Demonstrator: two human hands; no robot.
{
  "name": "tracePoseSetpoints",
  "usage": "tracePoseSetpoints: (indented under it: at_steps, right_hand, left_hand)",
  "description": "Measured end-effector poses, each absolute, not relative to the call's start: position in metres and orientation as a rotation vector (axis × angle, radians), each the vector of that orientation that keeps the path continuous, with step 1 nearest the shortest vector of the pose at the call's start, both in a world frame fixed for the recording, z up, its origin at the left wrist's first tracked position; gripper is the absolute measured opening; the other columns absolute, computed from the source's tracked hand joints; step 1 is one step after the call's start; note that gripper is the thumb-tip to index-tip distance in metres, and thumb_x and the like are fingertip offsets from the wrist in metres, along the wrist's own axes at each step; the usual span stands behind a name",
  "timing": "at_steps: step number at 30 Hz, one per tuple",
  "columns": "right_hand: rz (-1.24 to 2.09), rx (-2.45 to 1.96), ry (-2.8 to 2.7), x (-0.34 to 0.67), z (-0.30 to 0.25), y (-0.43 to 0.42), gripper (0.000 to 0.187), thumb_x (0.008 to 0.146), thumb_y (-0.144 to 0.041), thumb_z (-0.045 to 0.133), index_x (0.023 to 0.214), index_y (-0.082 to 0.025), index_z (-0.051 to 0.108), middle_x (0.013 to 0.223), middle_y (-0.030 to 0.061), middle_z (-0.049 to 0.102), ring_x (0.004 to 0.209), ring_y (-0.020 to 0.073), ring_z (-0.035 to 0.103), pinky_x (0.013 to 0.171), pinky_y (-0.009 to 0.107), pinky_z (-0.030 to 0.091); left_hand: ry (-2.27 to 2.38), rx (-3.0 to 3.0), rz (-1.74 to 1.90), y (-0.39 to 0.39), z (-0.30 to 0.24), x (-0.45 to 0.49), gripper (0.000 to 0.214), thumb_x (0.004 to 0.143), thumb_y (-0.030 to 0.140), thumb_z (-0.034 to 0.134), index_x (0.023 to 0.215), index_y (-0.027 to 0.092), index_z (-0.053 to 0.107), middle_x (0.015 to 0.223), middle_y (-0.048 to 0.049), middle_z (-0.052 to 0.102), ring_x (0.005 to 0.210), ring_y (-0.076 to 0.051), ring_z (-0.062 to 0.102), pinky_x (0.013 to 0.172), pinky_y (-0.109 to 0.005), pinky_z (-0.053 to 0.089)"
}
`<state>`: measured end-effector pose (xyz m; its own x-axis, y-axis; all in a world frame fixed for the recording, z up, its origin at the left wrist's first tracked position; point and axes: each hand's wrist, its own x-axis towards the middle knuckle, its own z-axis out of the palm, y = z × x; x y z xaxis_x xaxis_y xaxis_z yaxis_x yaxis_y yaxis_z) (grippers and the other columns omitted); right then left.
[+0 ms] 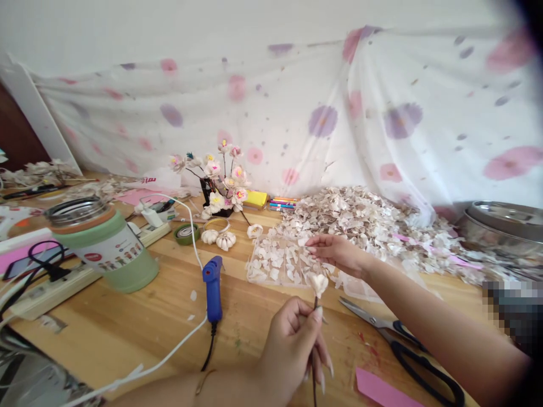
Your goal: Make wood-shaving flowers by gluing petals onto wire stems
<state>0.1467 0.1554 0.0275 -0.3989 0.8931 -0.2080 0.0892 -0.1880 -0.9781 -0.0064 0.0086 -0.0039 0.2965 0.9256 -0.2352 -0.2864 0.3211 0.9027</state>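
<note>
My left hand (297, 345) is closed in a pinch on a thin dark stem with a small white flower bud (319, 282) at its top, held upright over the wooden table. My right hand (335, 253) reaches forward over a clear plastic tray of white petals (275, 265); its fingers are curled together at the tray's edge, and whether they hold a petal I cannot make out. A blue hot glue gun (212, 285) lies on the table to the left of my hands.
Black-handled scissors (403, 339) and a pink paper scrap (382, 390) lie at the right front. A large heap of white petals (373, 226) fills the back right beside a metal bowl (504, 223). A green jar (106, 243), power strip (51, 288), tape roll (186, 233) and flower arrangement (220, 175) stand left.
</note>
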Motion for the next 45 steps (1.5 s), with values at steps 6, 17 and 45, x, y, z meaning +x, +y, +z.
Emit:
tracePoseSetpoints:
  at_steps: [6,17,45]
  right_hand:
    - [1.451,-1.117,-1.585,0.178,0.037,0.125,0.032,0.064,-0.028,0.078,0.088,-0.017,0.061,0.073,-0.0026,0.061,0.065,0.0095,0.056,0.063,0.024,0.045]
    - [1.393,-1.042,-1.983,0.211,0.088,0.067,0.035,0.074,-0.017,0.069,0.071,-0.022,0.035,0.075,-0.0007,0.066,0.070,0.0140,0.065,0.061,0.024,0.045]
    - [1.783,-1.007,-1.965,0.196,0.057,0.084,0.042,0.069,-0.017,0.073,0.071,-0.021,0.032,0.071,-0.0038,0.063,0.062,0.0103,0.057,0.051,0.021,0.030]
  left_hand:
    - [0.939,0.853,0.906,0.018,0.012,-0.018,0.029,0.078,0.044,0.058,0.070,0.019,0.045,0.036,0.0048,0.054,0.020,-0.004,0.031,0.024,-0.013,0.014]
    - [0.830,0.788,0.594,0.021,0.011,-0.025,0.021,0.069,0.034,0.063,0.063,0.017,0.052,0.026,0.0081,0.042,0.017,-0.002,0.020,0.024,-0.015,0.010]
    - [0.805,0.716,0.574,0.018,0.015,-0.023,0.016,0.071,0.027,0.062,0.061,0.018,0.053,0.026,0.0064,0.044,0.017,-0.003,0.020,0.022,-0.014,0.010]
